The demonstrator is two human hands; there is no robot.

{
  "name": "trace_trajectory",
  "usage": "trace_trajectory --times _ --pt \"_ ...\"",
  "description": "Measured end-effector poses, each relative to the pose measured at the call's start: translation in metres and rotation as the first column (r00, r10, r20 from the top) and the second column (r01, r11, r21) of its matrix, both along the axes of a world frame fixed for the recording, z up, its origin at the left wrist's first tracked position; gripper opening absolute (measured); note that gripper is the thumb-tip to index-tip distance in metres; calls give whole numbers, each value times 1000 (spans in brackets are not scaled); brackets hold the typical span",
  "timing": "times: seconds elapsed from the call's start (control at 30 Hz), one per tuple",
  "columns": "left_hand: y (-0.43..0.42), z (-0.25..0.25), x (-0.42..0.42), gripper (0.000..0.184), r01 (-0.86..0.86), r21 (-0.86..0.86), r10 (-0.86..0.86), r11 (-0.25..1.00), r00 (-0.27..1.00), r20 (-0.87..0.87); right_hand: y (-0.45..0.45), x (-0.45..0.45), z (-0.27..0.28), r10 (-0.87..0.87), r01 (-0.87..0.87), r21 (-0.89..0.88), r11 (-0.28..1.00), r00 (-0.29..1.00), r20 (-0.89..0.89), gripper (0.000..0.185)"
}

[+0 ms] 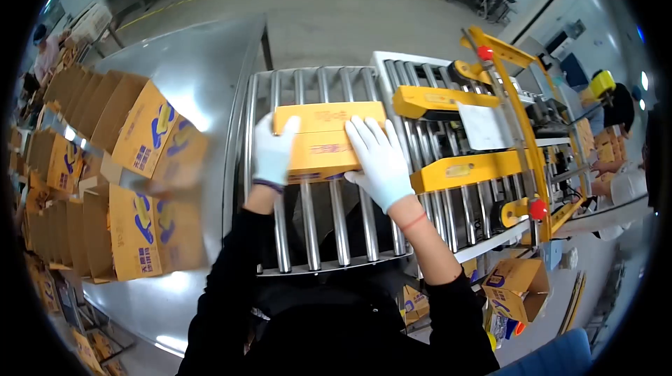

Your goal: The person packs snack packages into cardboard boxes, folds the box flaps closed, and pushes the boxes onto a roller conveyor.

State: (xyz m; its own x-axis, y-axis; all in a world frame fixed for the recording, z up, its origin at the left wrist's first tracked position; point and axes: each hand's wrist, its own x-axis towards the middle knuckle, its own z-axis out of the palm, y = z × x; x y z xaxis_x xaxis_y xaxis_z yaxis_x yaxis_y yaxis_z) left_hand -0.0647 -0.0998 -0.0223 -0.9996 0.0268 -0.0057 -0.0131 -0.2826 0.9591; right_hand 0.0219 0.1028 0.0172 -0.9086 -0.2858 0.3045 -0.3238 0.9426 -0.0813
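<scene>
A yellow-orange cardboard box [323,149] with printing on it lies on the metal rollers, its top flaps folded shut along a middle seam. My left hand [274,151], in a white glove, grips the left end, with the thumb over the top. The right end is held by my right hand [381,162], also gloved in white; its fingers lie over the top and its thumb sits against the near side. Beneath the box, the roller conveyor [309,225] leads right to a carton sealing machine [465,172] with yellow side guides.
Open printed cartons [134,229] stand in rows on a steel table [175,54] to my left. A white sheet [483,126] rests on the machine, beside its yellow frame [530,131]. An open carton [516,285] is low at right, near a blue chair [553,358]. Other people are at both sides.
</scene>
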Motion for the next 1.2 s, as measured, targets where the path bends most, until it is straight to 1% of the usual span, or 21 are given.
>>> trace_trajectory --times 0.03,0.07,0.13,0.17,0.2,0.23,0.27,0.33,0.4,0.47,0.53,0.6,0.67,0.7,0.83,0.87,0.93,1.0,1.07,1.13,1.2 --pt "30 -19 -4 29 111 13 -110 994 992 -63 9 -11 -8 -36 36 6 999 999 2 102" --pt "56 -22 1 30 84 -264 -137 961 972 -190 18 -18 -10 -56 57 24 998 997 -49 105" --pt "82 -29 24 45 446 -111 -434 888 893 120 26 -27 -11 -117 116 -12 993 990 -85 102" --pt "78 -43 22 50 464 -455 -539 760 841 -42 33 -33 -21 -117 122 36 992 987 -113 101" --pt "73 -69 30 49 542 -374 -604 752 795 -61 45 -39 -35 -163 170 60 984 981 -110 100" --pt "49 -38 40 47 740 -249 -681 625 673 288 39 -29 -14 -262 259 112 959 965 12 98" --pt "22 -34 51 47 806 -69 -753 588 576 318 50 -28 -20 -287 283 136 949 958 11 95" --pt "-45 -14 76 44 667 -422 -721 614 691 44 68 -23 -27 -292 293 123 948 956 -24 87" --pt "-117 28 106 42 176 -805 -436 567 893 -113 85 -17 -44 -277 284 39 958 952 -133 78" --pt "-192 51 131 49 -600 -795 -168 94 777 -607 98 -10 -51 -297 311 68 948 941 -162 68" --pt "-265 63 156 43 -602 -716 98 -353 738 -668 102 -6 -56 -302 324 89 942 933 -196 60" --pt "-317 57 185 39 -237 -846 454 -477 757 -469 104 1 -55 -244 244 -33 969 941 -234 45" --pt "-344 44 187 29 13 -950 553 -311 816 -170 81 3 -53 -80 40 -362 931 992 -96 36" --pt "-341 47 187 23 -94 -952 386 -291 899 -207 46 12 -43 20 -34 -607 794 999 -30 34" --pt "-267 68 148 34 -182 -981 88 -60 978 -187 -67 43 1 579 -473 -525 708 814 47 36" --pt "-245 94 142 40 14 -963 137 269 989 53 -86 44 0 707 -608 -540 582 706 -33 47" --pt "-233 84 134 45 -383 -781 102 493 917 -385 -111 56 36 715 -641 -413 647 698 38 74" --pt "-226 86 129 47 -623 -748 182 226 782 -596 -121 61 41 585 -554 -254 793 809 59 79" --pt "-228 72 116 41 -502 -733 146 459 857 -495 -112 50 -5 542 -519 -212 828 837 69 78" --pt "-215 74 110 35 99 -850 -322 518 943 -87 -100 39 -10 617 -594 -218 774 785 54 63" --pt "-192 65 92 37 -16 -900 -383 435 902 -201 -88 28 -7 652 -553 -410 726 742 154 57"
